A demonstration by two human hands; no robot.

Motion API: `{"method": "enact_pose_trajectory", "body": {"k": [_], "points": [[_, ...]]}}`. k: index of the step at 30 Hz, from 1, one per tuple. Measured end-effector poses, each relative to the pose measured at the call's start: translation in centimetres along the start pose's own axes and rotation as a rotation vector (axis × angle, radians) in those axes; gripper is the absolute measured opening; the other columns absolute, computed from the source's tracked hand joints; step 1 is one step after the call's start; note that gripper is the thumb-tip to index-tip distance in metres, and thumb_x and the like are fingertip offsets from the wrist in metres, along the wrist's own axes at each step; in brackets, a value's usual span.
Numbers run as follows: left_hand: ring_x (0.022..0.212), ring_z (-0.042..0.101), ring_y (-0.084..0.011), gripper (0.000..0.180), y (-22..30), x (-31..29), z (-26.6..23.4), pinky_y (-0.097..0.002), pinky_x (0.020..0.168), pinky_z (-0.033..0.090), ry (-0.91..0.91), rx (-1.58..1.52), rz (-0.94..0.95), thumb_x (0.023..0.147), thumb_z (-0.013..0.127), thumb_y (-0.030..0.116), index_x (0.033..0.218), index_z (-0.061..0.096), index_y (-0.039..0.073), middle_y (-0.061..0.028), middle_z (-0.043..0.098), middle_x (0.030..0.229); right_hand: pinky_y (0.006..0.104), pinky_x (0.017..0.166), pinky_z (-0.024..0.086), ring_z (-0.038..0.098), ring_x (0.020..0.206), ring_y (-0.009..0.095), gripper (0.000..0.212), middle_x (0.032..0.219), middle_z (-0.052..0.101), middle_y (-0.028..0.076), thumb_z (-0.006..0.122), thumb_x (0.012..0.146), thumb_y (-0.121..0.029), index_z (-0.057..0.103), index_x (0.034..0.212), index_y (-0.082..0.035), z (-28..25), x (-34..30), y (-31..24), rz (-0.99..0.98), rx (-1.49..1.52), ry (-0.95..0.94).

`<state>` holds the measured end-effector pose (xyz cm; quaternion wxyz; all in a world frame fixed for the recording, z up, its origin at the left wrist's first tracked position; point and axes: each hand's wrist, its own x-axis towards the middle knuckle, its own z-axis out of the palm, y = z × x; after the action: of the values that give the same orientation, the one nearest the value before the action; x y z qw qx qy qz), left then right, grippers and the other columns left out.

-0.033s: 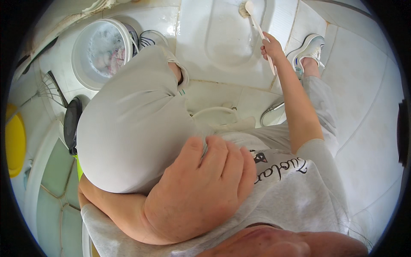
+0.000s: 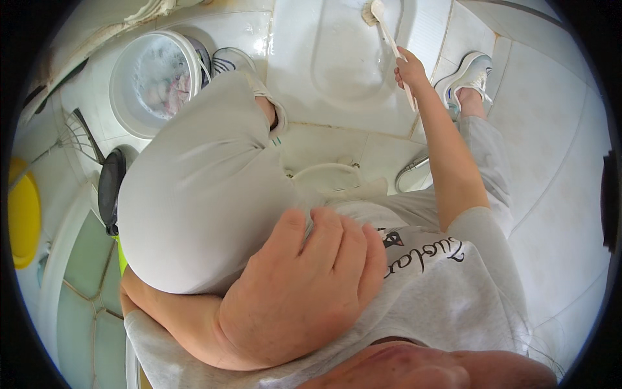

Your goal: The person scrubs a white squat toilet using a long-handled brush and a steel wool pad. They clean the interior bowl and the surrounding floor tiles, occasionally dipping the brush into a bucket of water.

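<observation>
My right hand (image 2: pixel 411 70) is closed around the handle of a long pale scrub brush (image 2: pixel 387 34). Its bristly head (image 2: pixel 368 15) sits at the far end of the white squat toilet pan (image 2: pixel 321 71), over the basin's inner edge; whether the bristles touch the surface I cannot tell. Close to me, my left hand (image 2: pixel 304 285) rests between my bent left knee and my shirt front. Its fingers are curled inward, their tips hidden, and no object shows in them.
Left of my left shoe stands a white bucket (image 2: pixel 120 97) with sudsy water and pinkish cloth. A wire rack (image 2: pixel 74 139), a dark rounded object (image 2: pixel 112 185) and a yellow basin (image 2: pixel 23 214) are farther left. Behind my feet a silvery pipe (image 2: pixel 408 172) lies near the tiles.
</observation>
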<state>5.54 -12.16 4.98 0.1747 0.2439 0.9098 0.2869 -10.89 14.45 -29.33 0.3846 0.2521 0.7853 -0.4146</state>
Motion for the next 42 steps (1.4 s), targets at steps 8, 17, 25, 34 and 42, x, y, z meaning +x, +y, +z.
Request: {"method": "enact_pose_trajectory", "body": {"k": [8, 17, 25, 34, 42], "points": [[0.078, 0.058, -0.0255, 0.038, -0.5, 1.2, -1.0, -0.0345, 0.064, 0.046, -0.117, 0.029, -0.006, 0.061, 0.060, 0.011, 0.097, 0.060, -0.001, -0.0143, 0.057, 0.085, 0.0241, 0.037, 0.033, 0.040, 0.046, 0.011, 0.044, 0.066, 0.047, 0.005, 0.042, 0.089, -0.013, 0.039, 0.133, -0.016, 5.8, 5.5, -2.0, -0.045, 0.118, -0.066], [0.080, 0.058, -0.0264, 0.039, -0.5, 2.3, -1.1, -0.0351, 0.066, 0.046, -0.181, 0.071, 0.067, 0.064, 0.060, 0.012, 0.099, 0.059, -0.003, -0.0151, 0.057, 0.087, 0.0290, 0.034, 0.032, 0.046, 0.044, 0.017, 0.013, 0.063, 0.048, 0.006, 0.045, 0.087, -0.010, 0.044, 0.092, 0.002, 6.5, -2.1, -4.5, 0.271, 0.919, -0.591], [0.084, 0.058, -0.0289, 0.044, 0.5, 3.5, -1.4, -0.0373, 0.070, 0.047, -0.302, 0.064, 0.121, 0.065, 0.068, 0.015, 0.104, 0.057, -0.003, -0.0153, 0.057, 0.092, 0.0383, 0.036, 0.038, 0.050, 0.044, 0.024, 0.012, 0.059, 0.048, 0.014, 0.043, 0.083, -0.007, 0.049, 0.077, 0.002, 7.3, -11.9, -0.3, 0.219, 0.156, -0.438], [0.085, 0.059, -0.0288, 0.048, 1.1, 3.8, -1.3, -0.0381, 0.070, 0.047, -0.316, 0.083, 0.132, 0.066, 0.069, 0.016, 0.108, 0.055, -0.003, -0.0148, 0.058, 0.093, 0.0365, 0.035, 0.039, 0.046, 0.040, 0.020, 0.026, 0.055, 0.045, 0.011, 0.044, 0.088, -0.017, 0.046, 0.072, 0.004, 4.8, -6.3, 1.3, -0.064, -0.172, -0.621], [0.084, 0.059, -0.0294, 0.051, 0.4, 3.6, -1.2, -0.0381, 0.069, 0.047, -0.286, 0.059, 0.077, 0.067, 0.071, 0.016, 0.111, 0.053, -0.003, -0.0151, 0.058, 0.093, 0.0373, 0.041, 0.044, 0.053, 0.046, 0.025, 0.033, 0.060, 0.053, 0.014, 0.050, 0.089, -0.029, 0.050, 0.083, 0.003, 7.6, 5.4, 0.9, -0.355, -0.228, -0.136]]}}
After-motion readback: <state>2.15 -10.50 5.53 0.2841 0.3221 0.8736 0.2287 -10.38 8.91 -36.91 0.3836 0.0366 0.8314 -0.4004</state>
